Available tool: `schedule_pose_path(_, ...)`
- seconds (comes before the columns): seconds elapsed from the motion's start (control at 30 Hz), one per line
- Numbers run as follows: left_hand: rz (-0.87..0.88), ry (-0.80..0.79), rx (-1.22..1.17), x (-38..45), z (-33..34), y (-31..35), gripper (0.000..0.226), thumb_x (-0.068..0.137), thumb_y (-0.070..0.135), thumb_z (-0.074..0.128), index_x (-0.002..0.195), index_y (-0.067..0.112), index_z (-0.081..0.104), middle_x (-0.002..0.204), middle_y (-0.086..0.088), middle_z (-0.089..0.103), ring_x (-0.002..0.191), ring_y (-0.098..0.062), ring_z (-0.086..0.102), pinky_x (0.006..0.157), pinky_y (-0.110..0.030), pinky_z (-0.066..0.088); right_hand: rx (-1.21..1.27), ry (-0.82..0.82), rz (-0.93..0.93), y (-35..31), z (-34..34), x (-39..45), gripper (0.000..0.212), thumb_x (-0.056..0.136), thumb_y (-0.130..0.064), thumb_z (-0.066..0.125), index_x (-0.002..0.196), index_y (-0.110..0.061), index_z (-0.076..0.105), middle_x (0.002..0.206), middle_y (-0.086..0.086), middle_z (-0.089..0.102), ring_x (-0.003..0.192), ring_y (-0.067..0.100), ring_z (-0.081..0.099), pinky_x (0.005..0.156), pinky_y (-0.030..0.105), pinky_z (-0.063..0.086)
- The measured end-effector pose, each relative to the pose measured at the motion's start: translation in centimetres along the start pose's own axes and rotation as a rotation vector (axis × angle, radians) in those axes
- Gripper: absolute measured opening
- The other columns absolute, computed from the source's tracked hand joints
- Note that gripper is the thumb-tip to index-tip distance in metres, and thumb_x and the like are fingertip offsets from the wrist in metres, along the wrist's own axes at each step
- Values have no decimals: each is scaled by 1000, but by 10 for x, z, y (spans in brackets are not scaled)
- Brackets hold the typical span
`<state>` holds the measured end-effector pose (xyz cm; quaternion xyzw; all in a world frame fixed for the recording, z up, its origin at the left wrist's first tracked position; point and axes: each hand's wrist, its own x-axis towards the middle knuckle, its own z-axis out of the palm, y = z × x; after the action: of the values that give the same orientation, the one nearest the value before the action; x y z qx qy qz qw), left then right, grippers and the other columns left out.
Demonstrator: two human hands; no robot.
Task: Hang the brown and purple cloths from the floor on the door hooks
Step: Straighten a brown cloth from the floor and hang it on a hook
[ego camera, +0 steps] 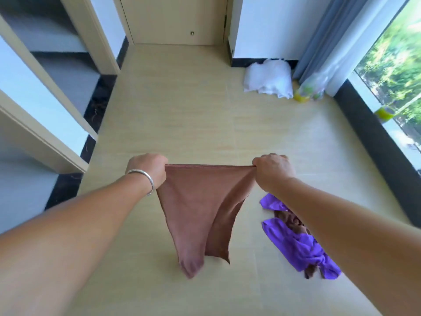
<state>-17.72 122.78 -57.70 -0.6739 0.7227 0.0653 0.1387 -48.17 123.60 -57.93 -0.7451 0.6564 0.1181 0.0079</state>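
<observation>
Pale tiled floor [205, 115] with dark skirting, running ahead to a closed cream door [175, 19]; no hooks show on the part of the door in view.

Window [396, 71] and grey curtain [325, 39] — far to the right of the grip, with yellow-based bottles [305, 92] at the curtain's foot.

White crumpled bag or sheet [268, 80] — on the floor, well beyond the grip and to its right, against the wall.

Brown cloth [200, 208] — lifted clear of the floor, top edge stretched taut between the two hands, the rest hanging below the grip in two drooping points.

Heap of purple cloths [296, 245] — on the floor below and to the right of the grip, partly hidden by the right forearm; some brown fabric is tangled among them, count not clear.

Left hand [148, 169] — fingers curled, pinching the cloth's left corner; silver bangle [142, 176] at the wrist.

Right hand [273, 169] — fingers curled, pinching the right corner.

Step in hand, by judgement: the first brown cloth is picked up and spread open; hanging not yet begun. Next move calls for carrying it to the door hooks, probably finding a loop or edge to catch on a hook, then returning for the heap on the floor.
</observation>
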Motion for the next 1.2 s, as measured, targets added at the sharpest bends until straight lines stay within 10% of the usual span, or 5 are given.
schedule_pose_path(0.37, 9, 302, -109, -32, -76, -24, 36, 82, 4, 46, 103, 27, 62, 94, -3, 68, 80, -29, 61, 65, -31, 48, 93, 206, -47, 18, -82, -12, 33, 82, -11, 43, 104, -26, 62, 99, -3, 65, 104, 21, 54, 85, 34, 38)
schedule_pose_path(0.93, 225, -273, -52, -161, 281, 21, 44, 86, 10, 47, 123, 32, 59, 123, 12, 62, 111, -18, 58, 89, -31, 46, 131, -283, -228, -32, 249, -173, 27, 82, -19, 46, 102, -25, 62, 105, -5, 66, 112, 18, 54, 92, 31, 36)
schedule_pose_path(1.2, 130, -442, -279, -185, 406, 28, 41, 87, 12, 48, 114, 40, 61, 111, 10, 67, 98, -21, 62, 75, -29, 46, 120, -498, -239, -57, 365, -205, 33, 82, -13, 42, 105, -27, 60, 102, -4, 66, 105, 21, 55, 88, 32, 38)
